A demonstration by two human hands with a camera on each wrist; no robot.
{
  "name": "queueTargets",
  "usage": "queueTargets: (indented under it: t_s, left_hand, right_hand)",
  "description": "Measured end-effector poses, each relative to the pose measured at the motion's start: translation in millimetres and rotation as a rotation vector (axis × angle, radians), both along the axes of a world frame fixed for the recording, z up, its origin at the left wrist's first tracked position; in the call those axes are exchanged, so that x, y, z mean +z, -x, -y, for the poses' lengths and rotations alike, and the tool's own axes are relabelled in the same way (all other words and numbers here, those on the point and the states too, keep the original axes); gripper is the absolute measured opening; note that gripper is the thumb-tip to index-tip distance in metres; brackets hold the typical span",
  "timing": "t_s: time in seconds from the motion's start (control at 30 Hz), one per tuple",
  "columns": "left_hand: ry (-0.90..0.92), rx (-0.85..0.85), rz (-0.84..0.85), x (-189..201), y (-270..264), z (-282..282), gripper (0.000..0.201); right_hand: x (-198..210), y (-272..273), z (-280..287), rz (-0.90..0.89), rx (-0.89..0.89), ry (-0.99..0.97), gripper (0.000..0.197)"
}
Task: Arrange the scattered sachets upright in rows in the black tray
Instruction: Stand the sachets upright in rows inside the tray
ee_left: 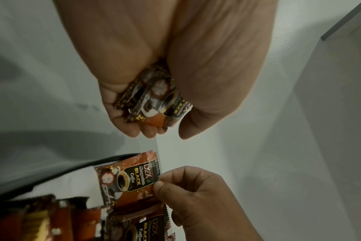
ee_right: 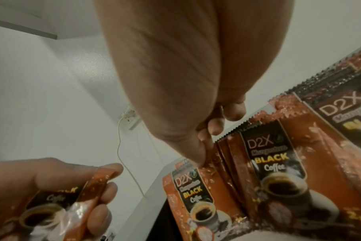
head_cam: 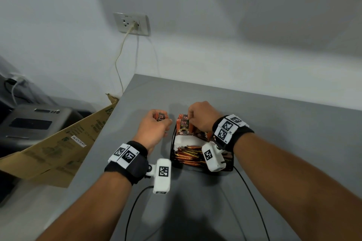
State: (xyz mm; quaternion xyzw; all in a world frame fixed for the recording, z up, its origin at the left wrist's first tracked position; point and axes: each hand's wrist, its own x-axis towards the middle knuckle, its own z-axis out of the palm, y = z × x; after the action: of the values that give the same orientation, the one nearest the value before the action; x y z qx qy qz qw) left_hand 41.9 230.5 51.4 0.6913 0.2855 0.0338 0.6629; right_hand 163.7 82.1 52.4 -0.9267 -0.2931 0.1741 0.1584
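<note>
Orange-and-brown coffee sachets [head_cam: 183, 126] stand upright at the far end of the black tray [head_cam: 230, 166], which sits on the grey table [head_cam: 195, 201] near its far left corner. More sachets [head_cam: 189, 155] lie flat in a heap in the near part of the tray, partly hidden by the camera on the right wrist. The right hand [head_cam: 200, 115] reaches over the far end of the tray; its thumb and forefinger pinch the top edge of one upright sachet [ee_left: 130, 177], and the other fingers are curled in beside them. That sachet stands at the left end of the upright row, its printed face turned toward the person. The left hand [head_cam: 154, 125] hovers over the table just left of the tray, not touching it. Its fingers are curled round a small bundle of sachets [ee_left: 154, 99], with the thumb closing over them from the other side. A white wall socket [head_cam: 131, 24] with a plugged-in cable is on the wall behind, and a cardboard box [head_cam: 58, 146] leans at the table's left edge
</note>
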Motion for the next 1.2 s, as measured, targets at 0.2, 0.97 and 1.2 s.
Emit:
queueTargets:
  t_s: [0.2,0.97,1.2]
  left_hand:
    - [0.097,0.013,-0.006,4.1,-0.2,1.4,0.03]
    - [-0.54,-0.256,-0.001,-3.2,-25.4,6.0,0.026]
    - [-0.636,-0.367,-0.055,-17.6,-33.6,5.0,0.031]
  right_hand:
    - [8.3,0.3,6.2,0.003,-0.01,-0.06,0.008]
    - [44.2,9.6,93.8,-0.13,-0.169,-0.171,0.011]
    - [13.4,14.3,81.6,-0.163,-0.127,-0.053,0.019]
